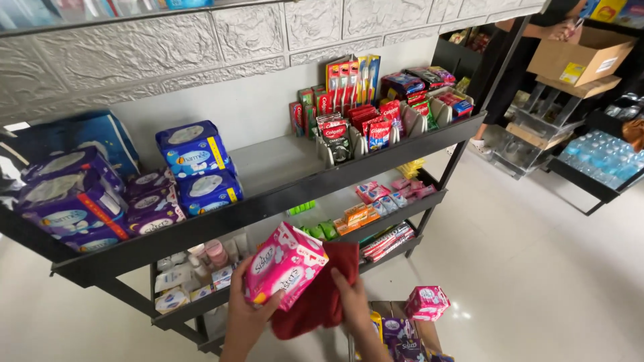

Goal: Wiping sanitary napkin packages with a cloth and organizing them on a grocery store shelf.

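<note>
Left hand closed around pink packet, held up before black shelf. Right hand pressing red cloth against packet side. Step judged: wiping packet. Next move calls for firm grip, turning packet under cloth.

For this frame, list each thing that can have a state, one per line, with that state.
Pink pack: held up, tilted, in the left hand.
Red cloth: pressed against the pack by the right hand.
Cardboard box: flaps open.
Top shelf: partly stocked, middle bare.
</note>
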